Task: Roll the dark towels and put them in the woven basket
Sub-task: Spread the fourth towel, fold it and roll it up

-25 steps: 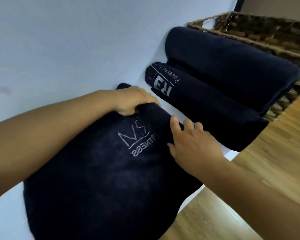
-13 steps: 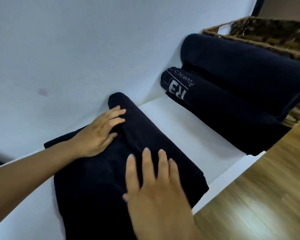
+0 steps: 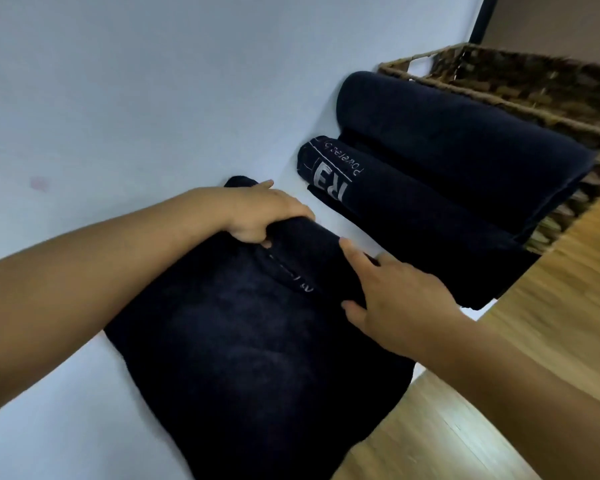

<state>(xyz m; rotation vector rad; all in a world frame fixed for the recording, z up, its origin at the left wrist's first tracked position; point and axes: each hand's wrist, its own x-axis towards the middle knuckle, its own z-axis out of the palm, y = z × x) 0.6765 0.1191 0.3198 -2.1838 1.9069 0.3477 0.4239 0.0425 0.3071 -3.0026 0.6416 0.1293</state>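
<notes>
A dark navy towel point(image 3: 250, 358) lies on the white table point(image 3: 84, 98) in front of me, its far end turned over into a short roll. My left hand point(image 3: 264, 216) grips the left part of that rolled end, thumb tucked under the fold. My right hand point(image 3: 395, 299) presses the right part of the roll, fingers spread over it. Two other dark towels lie folded beyond: one with white lettering point(image 3: 395, 216) and a plain one point(image 3: 465, 147) leaning against the woven basket point(image 3: 534, 88) at the far right.
The table's right edge runs diagonally past the towels, with wooden floor point(image 3: 551, 306) below it. The basket looks dark inside. A faint pink mark point(image 3: 39, 183) shows on the white surface at left.
Both hands went from lying flat on the towel to holding its far end, which is now curled into a roll. White lettering shows at the fold.
</notes>
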